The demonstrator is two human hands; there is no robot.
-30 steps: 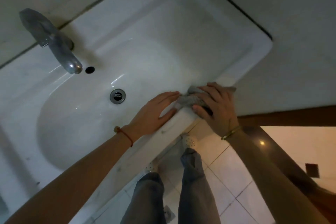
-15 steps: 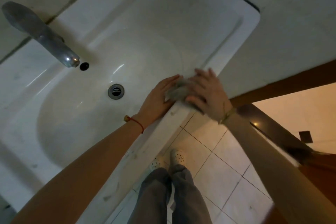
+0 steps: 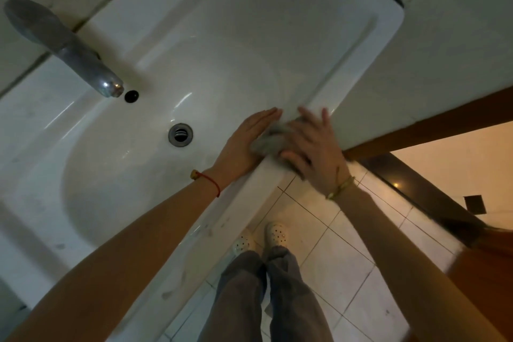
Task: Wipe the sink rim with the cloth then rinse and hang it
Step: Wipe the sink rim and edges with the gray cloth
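Seen from above: white ceramic sink [image 3: 369, 44] set into a pale tabletop [image 3: 458, 36], basin filling most of the view. Grey cloth [image 3: 268, 141] bunched on the front rim near the sink's right corner, at about 3 o'clock from the drain [image 3: 180, 134]. Right hand [image 3: 313, 147] pressed down over the cloth, fingers spread and blurred, thumb curled under at the rim's outer edge; whether that grip is clamped on the cloth or only flattening it, cannot tell. Left hand [image 3: 247, 141] laid flat and open on the basin's inner slope, fingers together, touching the cloth's left edge, holding nothing. Red string bracelet [image 3: 208, 179] on the left wrist, thin yellowish band [image 3: 340, 189] on the right. Chrome faucet [image 3: 69, 47] at 10 o'clock from the drain, with a small dark overflow hole [image 3: 131, 95] just beside its spout. Below the rim, at 6 o'clock, white perforated clogs [image 3: 274, 233] and grey trousers [image 3: 249, 294] on a tiled floor [image 3: 347, 272].
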